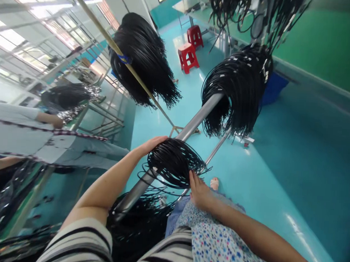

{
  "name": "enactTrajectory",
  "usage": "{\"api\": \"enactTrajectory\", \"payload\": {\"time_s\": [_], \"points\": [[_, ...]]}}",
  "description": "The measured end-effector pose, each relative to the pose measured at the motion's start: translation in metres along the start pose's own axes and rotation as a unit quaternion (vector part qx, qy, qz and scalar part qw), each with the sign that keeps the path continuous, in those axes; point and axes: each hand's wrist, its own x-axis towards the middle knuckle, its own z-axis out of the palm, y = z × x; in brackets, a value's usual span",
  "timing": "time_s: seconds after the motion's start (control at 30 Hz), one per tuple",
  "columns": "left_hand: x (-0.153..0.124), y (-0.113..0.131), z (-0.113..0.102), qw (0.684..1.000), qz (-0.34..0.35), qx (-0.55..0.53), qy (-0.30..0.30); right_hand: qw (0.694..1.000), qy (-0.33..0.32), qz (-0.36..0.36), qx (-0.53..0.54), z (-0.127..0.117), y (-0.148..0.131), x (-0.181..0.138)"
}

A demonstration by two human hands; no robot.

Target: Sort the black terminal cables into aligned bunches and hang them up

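Observation:
A bundle of thin black cables (173, 162) hangs bent over a grey metal pole (189, 127) in front of me. My left hand (155, 145) lies on the bundle's upper left side, fingers stretched along the cables; its thumb is hidden. At the lower right, my right hand (200, 191) has its fingers together around the bundle's edge, with the thumb out of sight. A few cables stick out loosely around the bundle. Below the near part of the pole hangs another dark mass of cables (142, 222).
Farther along the pole hangs a thick cable bundle (237, 83). Another bundle (140, 56) hangs by a yellowish pole (109, 39). Red stools (188, 56) stand on the turquoise floor (264, 200). At left, a person in a light garment (72, 149) is beside a rack of cables (63, 97).

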Motion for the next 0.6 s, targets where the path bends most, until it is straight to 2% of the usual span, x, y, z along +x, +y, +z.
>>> {"api": "enactTrajectory", "payload": {"time_s": [0.07,0.13,0.17,0.2,0.23,0.27,0.33,0.37,0.43,0.5,0.6], "points": [[0.002,0.005,-0.008,0.997,0.012,0.053,-0.053,0.998,-0.056,-0.014,0.012,-0.015,0.005,0.002],[0.011,0.014,-0.018,0.987,0.053,0.121,-0.096,0.993,-0.102,-0.017,0.051,-0.047,0.021,0.006],[0.018,0.02,-0.023,0.981,0.082,0.151,-0.096,0.992,-0.101,-0.015,0.076,-0.069,0.035,0.011],[0.029,0.027,-0.026,0.976,0.113,0.172,-0.077,0.993,-0.065,0.002,0.098,-0.094,0.051,0.018],[0.042,0.036,-0.028,0.971,0.145,0.184,-0.048,0.994,0.009,0.032,0.107,-0.119,0.069,0.028],[0.059,0.046,-0.028,0.966,0.174,0.19,-0.015,0.987,0.111,0.066,0.096,-0.143,0.088,0.041],[0.097,0.069,-0.019,0.95,0.231,0.204,0.04,0.948,0.288,0.137,0.017,-0.185,0.123,0.071],[0.118,0.082,-0.01,0.936,0.266,0.223,0.055,0.927,0.334,0.166,-0.032,-0.2,0.137,0.087],[0.16,0.109,0.016,0.891,0.355,0.273,0.08,0.896,0.369,0.216,-0.122,-0.219,0.157,0.119],[0.196,0.134,0.045,0.84,0.428,0.317,0.105,0.88,0.364,0.243,-0.185,-0.225,0.168,0.145],[0.231,0.16,0.079,0.809,0.459,0.332,0.158,0.86,0.367,0.256,-0.245,-0.223,0.179,0.169]]}}
